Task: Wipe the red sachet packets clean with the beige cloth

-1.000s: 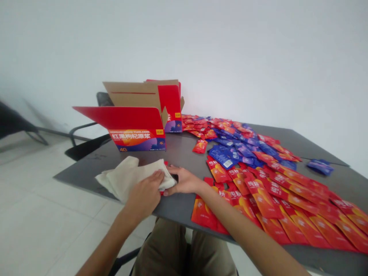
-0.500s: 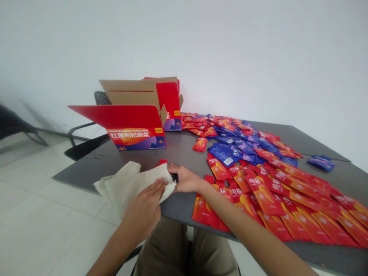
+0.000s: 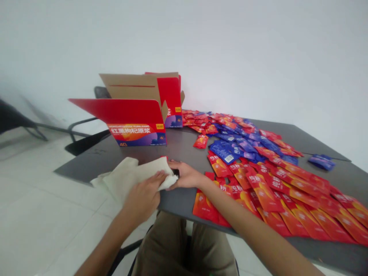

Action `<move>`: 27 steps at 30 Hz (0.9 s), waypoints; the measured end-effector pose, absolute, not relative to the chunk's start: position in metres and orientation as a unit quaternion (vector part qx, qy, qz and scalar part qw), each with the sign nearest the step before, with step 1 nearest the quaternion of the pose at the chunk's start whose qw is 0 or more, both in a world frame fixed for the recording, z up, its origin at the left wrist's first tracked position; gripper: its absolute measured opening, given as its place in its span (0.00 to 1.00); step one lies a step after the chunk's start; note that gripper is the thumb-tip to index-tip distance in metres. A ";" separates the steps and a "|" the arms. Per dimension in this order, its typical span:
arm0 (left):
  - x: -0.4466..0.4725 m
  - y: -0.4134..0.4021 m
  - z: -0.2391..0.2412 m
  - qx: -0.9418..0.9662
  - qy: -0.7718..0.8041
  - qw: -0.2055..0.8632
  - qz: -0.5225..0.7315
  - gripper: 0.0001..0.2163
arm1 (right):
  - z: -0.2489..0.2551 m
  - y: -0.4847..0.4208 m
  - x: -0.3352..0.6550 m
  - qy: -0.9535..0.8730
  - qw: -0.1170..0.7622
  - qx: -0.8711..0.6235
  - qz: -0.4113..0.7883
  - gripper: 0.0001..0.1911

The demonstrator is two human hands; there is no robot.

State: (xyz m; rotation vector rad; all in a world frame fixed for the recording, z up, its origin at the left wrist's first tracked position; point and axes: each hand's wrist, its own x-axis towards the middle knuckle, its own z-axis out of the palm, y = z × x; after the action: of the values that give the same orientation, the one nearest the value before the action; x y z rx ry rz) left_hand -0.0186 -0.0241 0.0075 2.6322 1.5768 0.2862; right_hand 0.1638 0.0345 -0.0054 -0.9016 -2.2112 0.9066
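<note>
One gray table [image 3: 184, 151] fills much of the middle and right of the frame, its near edge slanting from centre left to lower right. Two red boxes with raised flaps stand at upper left of centre; the front box [image 3: 139, 132] reads "红黑枸杞原浆", "YUAN JIANG" and "40", while the rear box [image 3: 171, 97] is partly hidden. Red pouches [image 3: 263, 191] marked "纯粉" overlap at lower right, up to the near edge, with blue pouches [image 3: 224, 150] behind, one showing a barcode. Cream cloth [image 3: 122, 176], soft, plain and loosely folded, lies left of centre near that edge; gray tabletop shows between it and the front box. The left hand [image 3: 145, 195] lies over the cloth's right part, gripping or just pressing, I cannot tell. The right hand [image 3: 186, 174] curls round a small dark object [image 3: 176, 173], mostly hidden, at the cloth's end.
</note>
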 end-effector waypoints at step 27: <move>-0.013 -0.021 0.011 0.839 0.536 0.014 0.091 0.26 | -0.007 0.034 0.164 -0.831 0.288 -0.355 0.318 0.31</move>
State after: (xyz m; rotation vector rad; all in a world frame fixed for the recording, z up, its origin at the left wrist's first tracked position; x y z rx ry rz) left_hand -0.0134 -0.0214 0.0112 2.6141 1.6691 0.2828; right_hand 0.1640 0.0345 -0.0071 -0.9466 -2.2184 0.8480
